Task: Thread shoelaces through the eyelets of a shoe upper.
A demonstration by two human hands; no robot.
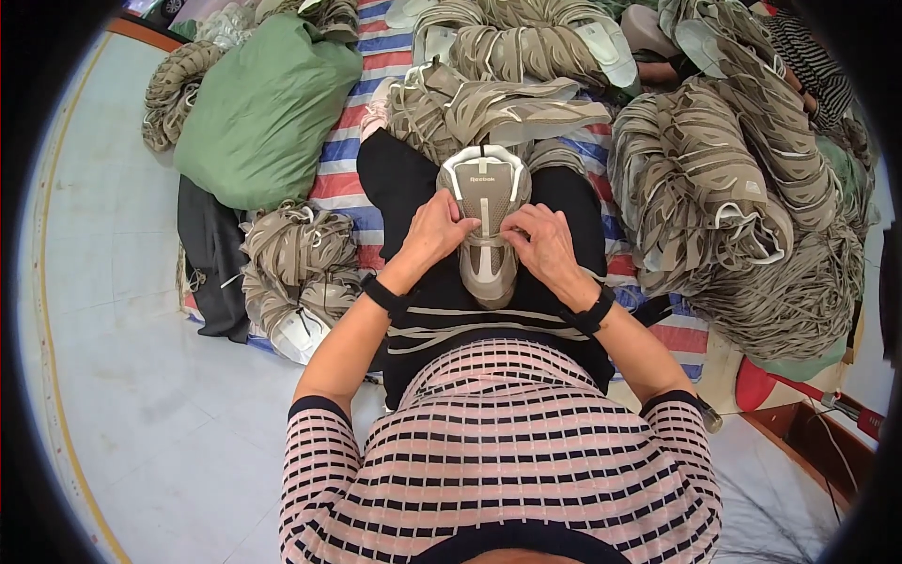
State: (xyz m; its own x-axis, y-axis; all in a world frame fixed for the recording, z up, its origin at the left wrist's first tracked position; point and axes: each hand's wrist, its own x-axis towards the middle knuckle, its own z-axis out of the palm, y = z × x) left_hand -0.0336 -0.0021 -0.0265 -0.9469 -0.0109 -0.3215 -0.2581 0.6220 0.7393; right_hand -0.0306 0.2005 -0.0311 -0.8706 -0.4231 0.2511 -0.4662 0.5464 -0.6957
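A beige-brown shoe upper (487, 277) with a pale lining rests on my black-trousered lap, its toe toward me. My left hand (432, 231) is closed on the upper's left edge, thumb beside the tongue. From the other side my right hand (547, 244) pinches a beige shoelace (486, 240) that crosses the front of the upper. The tips of its fingers are partly hidden. Several loose beige laces (470, 328) lie across my thighs. Just beyond the upper, a pile of similar uppers (451, 108) lies near my knees.
Bundles of nested uppers (714, 169) and a heap of laces (780, 301) stand at the right. At left are a green sack (263, 113) and another bundle of uppers (301, 254). A striped sheet (343, 179) covers the floor. Another person's striped sleeve (813, 70) shows far right.
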